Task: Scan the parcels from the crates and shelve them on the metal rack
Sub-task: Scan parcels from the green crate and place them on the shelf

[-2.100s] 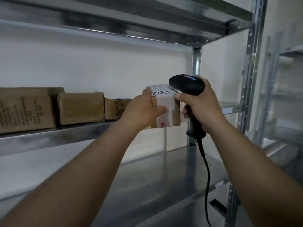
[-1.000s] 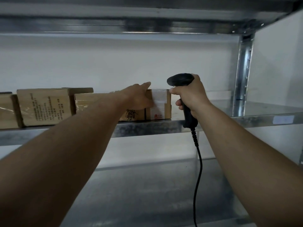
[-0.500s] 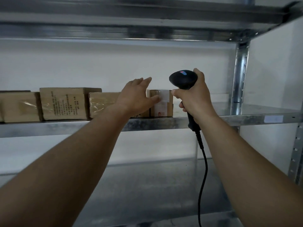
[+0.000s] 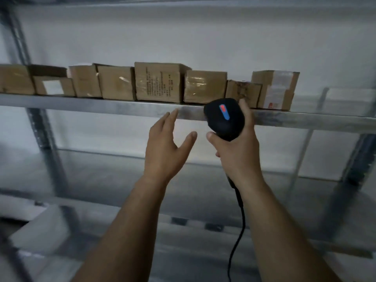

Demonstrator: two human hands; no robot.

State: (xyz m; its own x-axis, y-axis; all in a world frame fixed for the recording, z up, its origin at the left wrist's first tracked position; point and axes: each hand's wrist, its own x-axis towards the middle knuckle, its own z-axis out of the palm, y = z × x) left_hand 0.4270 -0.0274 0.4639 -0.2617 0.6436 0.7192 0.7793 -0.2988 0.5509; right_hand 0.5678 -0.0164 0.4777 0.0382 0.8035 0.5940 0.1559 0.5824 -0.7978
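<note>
Several brown cardboard parcels stand in a row on the metal rack's upper shelf point(image 4: 114, 105). The rightmost one is a small parcel with a white label point(image 4: 277, 89), standing at the end of the row. My left hand point(image 4: 166, 147) hovers below the shelf edge with straight, spread fingers and holds nothing. To its right, my right hand point(image 4: 237, 151) grips the handle of a black barcode scanner point(image 4: 223, 118), whose cable point(image 4: 237, 237) hangs down.
A taller parcel with printed text point(image 4: 158, 82) stands mid-row. To the right of the labelled parcel the upper shelf is bare metal. A lower shelf point(image 4: 122, 176) lies below. Rack uprights stand at the left point(image 4: 40, 127) and right point(image 4: 354, 159).
My left hand has let go of the labelled parcel, which now stands on the shelf, and has drawn back below the shelf edge. The scanner hand also pulled back. The view widened leftward.
</note>
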